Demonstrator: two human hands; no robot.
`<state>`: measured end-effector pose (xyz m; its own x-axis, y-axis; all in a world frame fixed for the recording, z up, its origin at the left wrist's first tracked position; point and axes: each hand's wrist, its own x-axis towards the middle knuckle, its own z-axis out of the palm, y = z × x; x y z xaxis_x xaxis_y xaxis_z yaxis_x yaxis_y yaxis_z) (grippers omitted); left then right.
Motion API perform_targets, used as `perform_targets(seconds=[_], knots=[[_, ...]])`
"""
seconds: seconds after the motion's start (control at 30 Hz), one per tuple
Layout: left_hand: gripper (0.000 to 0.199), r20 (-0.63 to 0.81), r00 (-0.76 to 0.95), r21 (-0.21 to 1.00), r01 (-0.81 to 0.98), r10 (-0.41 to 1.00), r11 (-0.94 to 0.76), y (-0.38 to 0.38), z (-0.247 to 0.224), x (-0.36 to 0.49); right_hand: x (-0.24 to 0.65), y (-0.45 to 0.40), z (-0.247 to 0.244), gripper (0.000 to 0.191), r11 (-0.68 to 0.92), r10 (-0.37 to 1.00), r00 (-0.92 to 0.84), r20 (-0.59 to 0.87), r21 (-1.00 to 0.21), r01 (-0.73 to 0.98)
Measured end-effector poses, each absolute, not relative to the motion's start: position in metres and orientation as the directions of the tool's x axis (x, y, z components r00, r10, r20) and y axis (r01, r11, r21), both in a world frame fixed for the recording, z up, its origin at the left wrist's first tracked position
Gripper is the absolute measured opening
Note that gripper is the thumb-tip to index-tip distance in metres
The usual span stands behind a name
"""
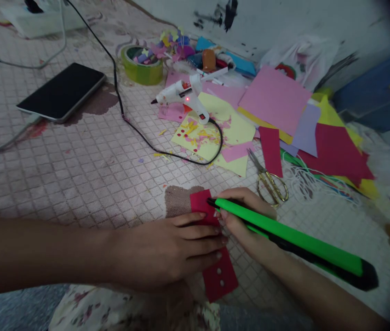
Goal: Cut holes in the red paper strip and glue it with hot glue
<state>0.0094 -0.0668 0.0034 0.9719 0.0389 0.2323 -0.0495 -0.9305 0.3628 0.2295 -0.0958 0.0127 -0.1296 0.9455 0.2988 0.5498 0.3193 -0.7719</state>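
Your left hand (157,250) lies palm down across the middle of a red strip (212,282), its fingers side by side and extended, pinning the strip to the quilted cloth (119,179) rather than gripping it. The strip is directly in front of you, one end showing beyond your fingers and the other on your near side, where a few small pale round spots, apparently holes, run along it. Your right hand (241,225) is closed around the front part of a green-and-black tool (291,227), whose dark tip is over the strip's far end. The tool's long body slants back above your right forearm. The light is dim and your fingers hide the spot, so I cannot tell whether the tip bites into the strip or merely rests on it.

Just beyond your right hand are gold-handled scissors (267,184), near a red paper piece (271,149) and tangled white string (305,184). Farther off, a white glue gun (181,92) with a red light lies by a pale yellow sheet (236,126) scattered with scraps. A dark-screened phone (64,89) lies to the left.
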Motion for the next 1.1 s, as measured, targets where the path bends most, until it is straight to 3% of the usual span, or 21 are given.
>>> perform_targets(seconds=[0.13, 0.43, 0.67, 0.83, 0.93, 1.1], knots=[[0.049, 0.243, 0.969, 0.367, -0.050, 0.044, -0.929, -0.067, 0.004, 0.009, 0.229, -0.096, 0.013, 0.018, 0.315, 0.948, -0.133, 0.291, -0.776, 0.546], [0.040, 0.346, 0.937, 0.247, -0.044, 0.046, -0.968, -0.067, 0.002, 0.009, 0.239, -0.094, 0.010, 0.015, 0.216, 0.973, -0.036, 0.227, -0.846, 0.488], [0.056, 0.239, 0.969, 0.342, -0.027, 0.059, -0.939, -0.065, -0.002, 0.008, 0.240, -0.093, 0.007, 0.014, 0.221, 0.969, 0.010, 0.249, -0.877, 0.427], [0.053, 0.283, 0.957, 0.358, -0.040, 0.067, -0.933, -0.060, -0.002, 0.009, 0.242, -0.091, 0.005, 0.011, 0.228, 0.963, 0.053, 0.265, -0.903, 0.364], [0.043, 0.306, 0.937, 0.383, 0.040, 0.168, -0.923, -0.043, 0.000, 0.009, 0.244, -0.089, 0.003, 0.011, 0.269, 0.942, 0.084, 0.325, -0.880, 0.391], [0.054, 0.241, 0.954, 0.496, 0.037, 0.179, -0.867, -0.014, 0.000, 0.006, 0.246, -0.088, -0.001, 0.011, 0.294, 0.934, 0.100, 0.344, -0.894, 0.339]])
